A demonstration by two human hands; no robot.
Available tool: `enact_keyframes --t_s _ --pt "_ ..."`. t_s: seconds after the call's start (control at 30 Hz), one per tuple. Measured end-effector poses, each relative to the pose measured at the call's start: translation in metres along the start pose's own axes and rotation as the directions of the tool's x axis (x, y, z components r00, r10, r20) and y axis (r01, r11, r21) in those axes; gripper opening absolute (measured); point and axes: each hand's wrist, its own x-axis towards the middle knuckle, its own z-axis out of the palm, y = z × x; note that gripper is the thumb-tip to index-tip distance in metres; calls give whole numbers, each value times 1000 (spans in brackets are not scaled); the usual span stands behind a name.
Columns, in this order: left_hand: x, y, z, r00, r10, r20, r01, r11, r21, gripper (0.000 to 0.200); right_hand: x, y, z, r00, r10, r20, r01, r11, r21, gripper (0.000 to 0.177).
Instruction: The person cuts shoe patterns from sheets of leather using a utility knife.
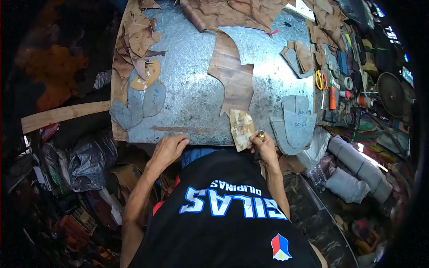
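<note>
My left hand (170,149) rests at the near edge of the metal-topped table (187,98), fingers loosely bent with nothing visible in them. In my right hand (265,148), closed at the same edge, is a small tool (261,135) with a metal tip and dark handle. The fingers also touch a worn, pale pattern piece (241,130) that lies partly over the table edge. Its upper end meets a long brown leather piece (232,73), which lies flat in the middle of the table.
Leather scraps (138,40) and grey patterns (154,98) lie on the left. More grey patterns (298,125) are at the right edge. A larger hide (232,13) covers the far side. Yellow-handled scissors (321,80) and tools lie on the right. Wrapped rolls (357,163) stand lower right.
</note>
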Motion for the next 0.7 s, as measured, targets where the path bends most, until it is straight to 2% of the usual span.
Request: enact_keyframes --t_s 0.13,0.2,0.27,0.33,0.4,0.43,0.5,0.53,0.57,0.63,0.7 --pt "50 11 -2 991 111 -70 -116 991 -64 29 -6 7 7 999 -47 -19 48 998 28 9" --pt "96 12 -7 957 133 -260 -162 982 -94 29 -8 8 0 999 -36 -37 35 999 -29 9" --pt "146 27 -27 906 218 -363 -185 975 124 28 -17 4 -6 996 -56 -66 46 989 -144 10" --pt "185 46 -35 748 491 -448 -402 871 284 26 -26 10 -27 992 -64 -105 33 961 -274 14" --pt "218 65 -37 576 767 -283 -582 627 518 25 -37 15 -53 991 -50 -126 -1 924 -381 18" --pt "233 63 -29 580 766 -277 -585 629 512 25 -48 6 -56 989 -30 -145 -27 926 -377 17" --pt "252 52 -6 451 882 -139 -614 420 669 27 -57 10 -78 993 -28 -113 -24 900 -435 15" --pt "250 54 -7 686 725 56 -617 540 573 29 -66 4 -80 994 -24 -104 -20 917 -399 14" --pt "246 50 -2 687 724 64 -623 542 564 29 -70 3 -87 993 -29 -115 -24 901 -433 13" --pt "235 42 0 743 669 8 -573 629 525 26 -78 1 -99 987 -75 -142 6 901 -434 14" --pt "222 34 0 733 680 -19 -574 634 518 22 -83 -11 -102 973 -157 -169 96 941 -324 13"
